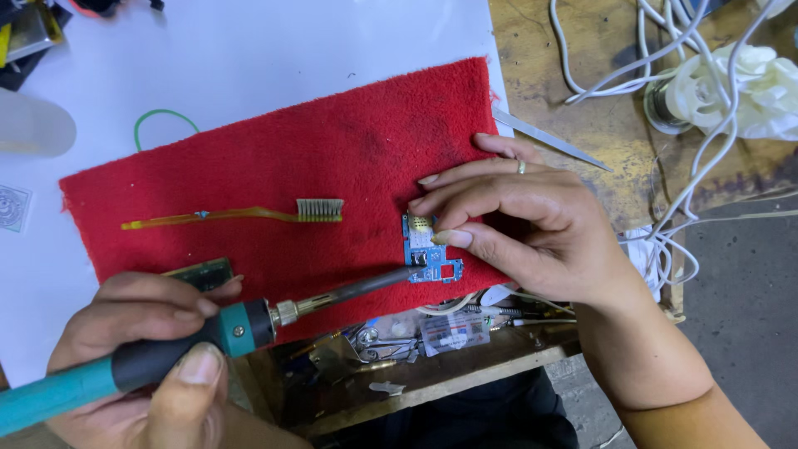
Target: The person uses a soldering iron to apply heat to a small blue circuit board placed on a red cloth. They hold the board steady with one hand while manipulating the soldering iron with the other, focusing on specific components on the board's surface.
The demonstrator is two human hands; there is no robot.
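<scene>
At lower left, the left hand is wrapped around a teal-handled soldering iron, its tip reaching the small blue circuit board at centre. A yellow toothbrush lies on the red cloth above. Right of centre, the right hand pins the board with its fingertips. White cables trail across the bench at upper right.

left hand fisted, right hand pinching

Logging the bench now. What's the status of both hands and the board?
Left hand grips soldering iron, tip at blue circuit board. Right hand pins board on red cloth. Toothbrush lies apart, tweezers behind right hand; nothing blocking.
</scene>
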